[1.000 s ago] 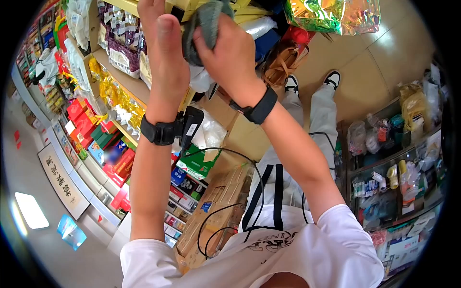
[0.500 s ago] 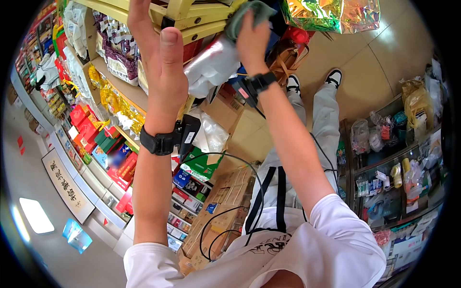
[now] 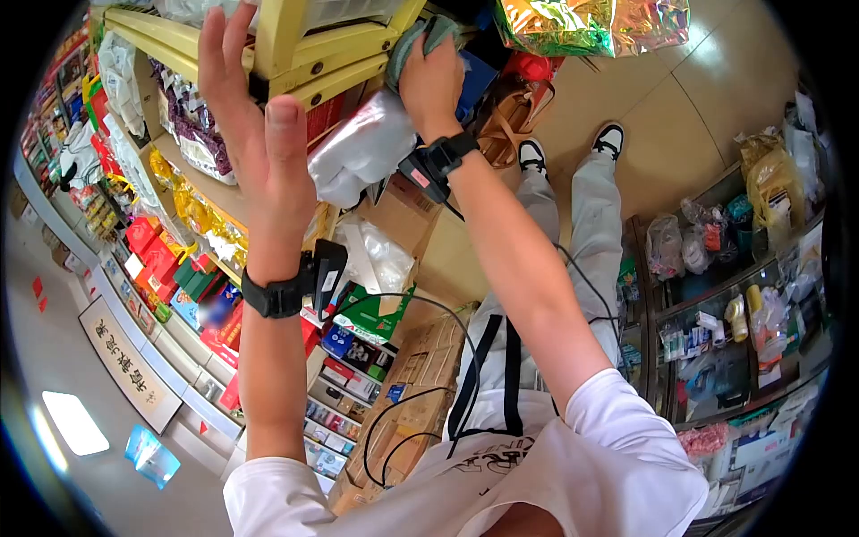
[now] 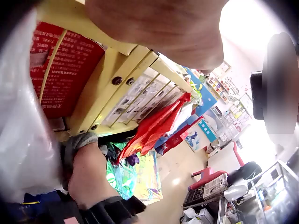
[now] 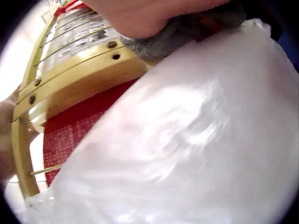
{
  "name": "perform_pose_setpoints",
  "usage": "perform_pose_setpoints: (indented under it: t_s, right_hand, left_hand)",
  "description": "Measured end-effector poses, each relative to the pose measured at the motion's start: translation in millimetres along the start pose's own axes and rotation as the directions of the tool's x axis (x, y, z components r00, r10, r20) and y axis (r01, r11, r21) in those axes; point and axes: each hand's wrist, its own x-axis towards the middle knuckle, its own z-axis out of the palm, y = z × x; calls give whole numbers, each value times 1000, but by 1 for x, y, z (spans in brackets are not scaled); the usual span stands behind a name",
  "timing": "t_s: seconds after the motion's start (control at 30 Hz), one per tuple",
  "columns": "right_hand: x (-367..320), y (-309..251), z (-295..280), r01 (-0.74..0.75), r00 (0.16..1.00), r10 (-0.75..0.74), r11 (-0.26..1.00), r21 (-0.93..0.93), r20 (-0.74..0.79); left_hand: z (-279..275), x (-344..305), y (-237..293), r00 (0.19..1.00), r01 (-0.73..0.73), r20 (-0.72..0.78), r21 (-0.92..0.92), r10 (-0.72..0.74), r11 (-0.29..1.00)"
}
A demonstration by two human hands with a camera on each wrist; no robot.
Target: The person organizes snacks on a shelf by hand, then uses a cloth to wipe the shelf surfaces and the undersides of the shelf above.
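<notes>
My right hand [image 3: 432, 94] grips a grey-green cloth [image 3: 404, 55] at the end of a yellow frame [image 3: 344, 45]. In the right wrist view the bunched cloth [image 5: 154, 45] lies against the frame's bolted rail [image 5: 98, 65]. My left hand [image 3: 259, 148] is raised beside the frame with straight, spread fingers and holds nothing; whether it touches the rail I cannot tell. Close up, part of it [image 4: 163, 30] covers the top of the left wrist view. Below the frame, near my right hand, hangs a pale plastic bag [image 3: 362, 148], which hides part of a red panel [image 5: 77, 126].
Packed shelves [image 3: 201, 170] stand at the left. A brown bag [image 3: 510, 121] and a shiny iridescent bag [image 3: 595, 27] are beyond my right hand. Cardboard boxes [image 3: 420, 358] lie near my legs, a cable [image 3: 394, 294] loops across, and a cluttered cabinet [image 3: 707, 304] stands at right.
My right hand, with the cloth, has moved away from beside my left hand to the frame's end. More of the frame and plastic bag shows. My left hand appears lower and farther left.
</notes>
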Motion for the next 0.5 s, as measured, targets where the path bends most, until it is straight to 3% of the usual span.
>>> perform_pose_setpoints:
  t_s: [0.07,0.23,0.27,0.33,0.37,0.43,0.5]
  right_hand:
    - [19,14,9,-138,986,136,990,-18,-93]
    - [37,27,9,-215,974,206,973,-89,-96]
    - [26,16,7,-198,978,193,977,-76,-75]
    - [-2,-13,-2,-130,991,130,991,6,-26]
    - [-10,-14,2,-47,998,48,998,30,-34]
    - [-7,-14,6,-38,998,39,999,16,-43]
    - [11,0,11,-121,990,121,993,-6,-69]
  left_hand:
    - [7,1,-9,1000,4,-18,-59,-5,998]
    - [13,-9,-44,997,26,-63,-365,-53,931]
    - [14,-11,-49,996,34,-59,-367,-60,930]
    - [20,-9,-58,994,-26,-106,-134,11,991]
    - [16,-7,-52,993,-28,-117,-137,12,990]
    - [5,-8,-33,999,51,-2,-236,-53,970]
    - [4,-7,-35,999,41,-7,-208,-43,977]
